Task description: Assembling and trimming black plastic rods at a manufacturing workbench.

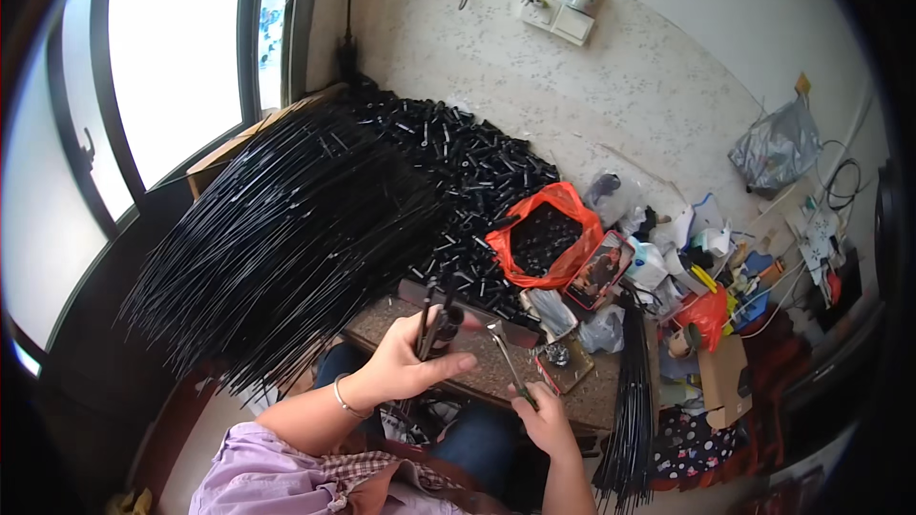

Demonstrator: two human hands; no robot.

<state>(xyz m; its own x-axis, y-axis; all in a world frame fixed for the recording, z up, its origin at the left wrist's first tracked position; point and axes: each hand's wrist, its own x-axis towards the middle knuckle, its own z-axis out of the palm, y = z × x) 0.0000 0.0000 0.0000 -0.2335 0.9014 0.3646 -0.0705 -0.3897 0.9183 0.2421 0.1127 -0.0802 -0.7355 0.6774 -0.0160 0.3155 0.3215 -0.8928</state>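
Observation:
My left hand (405, 367) is raised over the near edge of the worktop, its fingers wrapped round several black cylindrical pieces (441, 326) with thin dark rods or cables. To its right, my right hand (546, 420) grips a slim metal hand tool (509, 359) with a dark green handle. The tool's tip points up and away from me, apart from the black pieces; its exact kind is unclear. Beyond my hands, a big heap of small black tubular parts (468, 153) covers the worktop. A large bundle of long thin black cables (277, 219) fans out to the left.
An open red plastic bag (546, 277) holds more small black parts. Beside it lies a phone (599, 270) with a lit screen. Clutter and a cardboard box (725, 377) crowd the right. Another cable bundle (630, 410) hangs over the front edge. A window (176, 48) stands at left.

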